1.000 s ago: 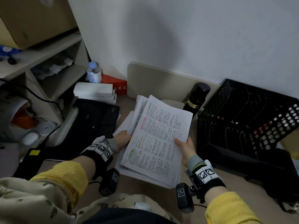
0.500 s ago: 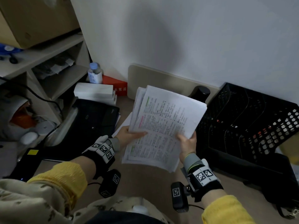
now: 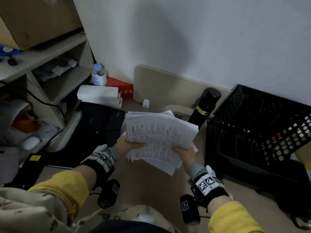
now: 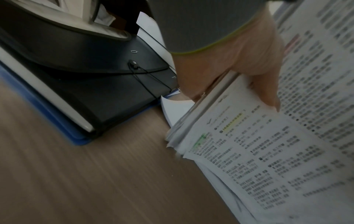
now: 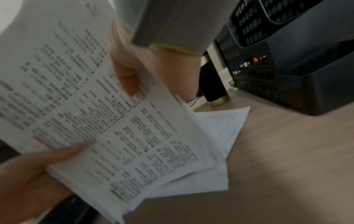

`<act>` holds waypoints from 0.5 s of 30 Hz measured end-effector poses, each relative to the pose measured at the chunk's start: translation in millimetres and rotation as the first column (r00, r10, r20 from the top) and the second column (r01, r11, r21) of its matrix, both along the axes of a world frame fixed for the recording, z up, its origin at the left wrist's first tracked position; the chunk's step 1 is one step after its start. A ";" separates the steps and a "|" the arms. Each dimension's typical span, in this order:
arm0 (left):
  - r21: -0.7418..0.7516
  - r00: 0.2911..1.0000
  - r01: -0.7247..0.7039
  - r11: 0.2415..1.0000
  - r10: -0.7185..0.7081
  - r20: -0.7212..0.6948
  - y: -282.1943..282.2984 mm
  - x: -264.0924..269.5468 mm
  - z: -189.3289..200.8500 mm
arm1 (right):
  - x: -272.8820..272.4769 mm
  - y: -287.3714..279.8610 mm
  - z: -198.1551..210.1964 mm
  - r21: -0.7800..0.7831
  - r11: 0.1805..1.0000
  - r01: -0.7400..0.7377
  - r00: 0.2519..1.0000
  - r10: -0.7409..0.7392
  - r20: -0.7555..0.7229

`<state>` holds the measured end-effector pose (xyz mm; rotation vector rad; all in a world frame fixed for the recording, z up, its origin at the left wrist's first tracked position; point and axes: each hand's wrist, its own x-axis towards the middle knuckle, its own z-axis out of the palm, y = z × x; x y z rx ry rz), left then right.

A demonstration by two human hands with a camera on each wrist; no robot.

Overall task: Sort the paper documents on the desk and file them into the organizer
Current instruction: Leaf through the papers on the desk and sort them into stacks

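Note:
A thick stack of printed papers (image 3: 158, 137) with green and pink highlights hangs above the desk, held by both hands. My left hand (image 3: 129, 145) grips its left edge, thumb on top (image 4: 268, 94). My right hand (image 3: 182, 153) grips the lower right edge, thumb on the page (image 5: 128, 81). The stack (image 5: 107, 115) is tilted, its far end raised. The black mesh organizer (image 3: 259, 132) stands to the right of the papers, its slots open toward me. A few loose sheets (image 5: 228, 125) lie on the desk under the stack.
A black thermos (image 3: 204, 108) stands between the papers and the organizer. A black document case (image 3: 97, 126) lies at the left on a blue folder (image 4: 57, 118). White boxes (image 3: 99, 95), a bottle (image 3: 99, 76) and a red box (image 3: 121, 88) sit at the back by a shelf unit (image 3: 50, 68).
Both hands have lifted the stack off the desk and turned it toward the right, closer to the organizer. The head view has tilted up slightly.

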<state>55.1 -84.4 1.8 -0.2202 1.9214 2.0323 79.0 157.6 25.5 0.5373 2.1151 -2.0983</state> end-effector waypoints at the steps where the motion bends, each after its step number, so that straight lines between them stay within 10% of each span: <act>1: 0.001 1.000 0.005 1.000 -0.005 -0.010 -0.6 1.2 0.8 | 2.6 0.6 -3.6 0.004 1.000 -0.022 1.000 0.022 0.014; 15: -0.040 0.992 0.043 0.998 -0.047 -0.120 5.3 -1.8 14.5 | 2.1 -5.3 -0.9 -0.006 0.997 -0.083 0.995 0.083 -0.048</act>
